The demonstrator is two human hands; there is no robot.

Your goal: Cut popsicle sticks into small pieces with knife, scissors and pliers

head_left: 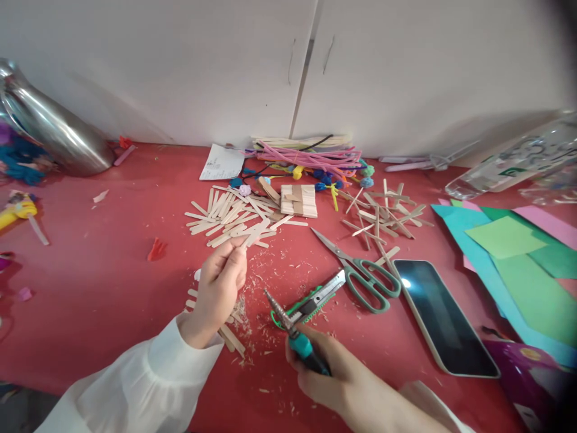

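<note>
My left hand (220, 282) is pinched on a wooden craft stick (256, 233), lifting it from the edge of a loose pile of craft sticks (229, 216) on the red table (103, 282). My right hand (333, 373) is wrapped round the teal handles of small pliers (288, 328), whose metal jaws point up and left toward the left hand. A green utility knife (318, 299) lies just beyond the pliers. Wood shavings are scattered between my hands. More sticks lie under my left wrist.
Green-handled scissors (360, 270) and a dark phone (444, 316) lie to the right. Glued stick panel (298, 199), pipe cleaners (311, 157), crossed sticks (383, 216), coloured paper sheets (518, 264), a plastic bottle (509, 162) and a steel vessel (54, 129) stand around. White cabinet doors behind.
</note>
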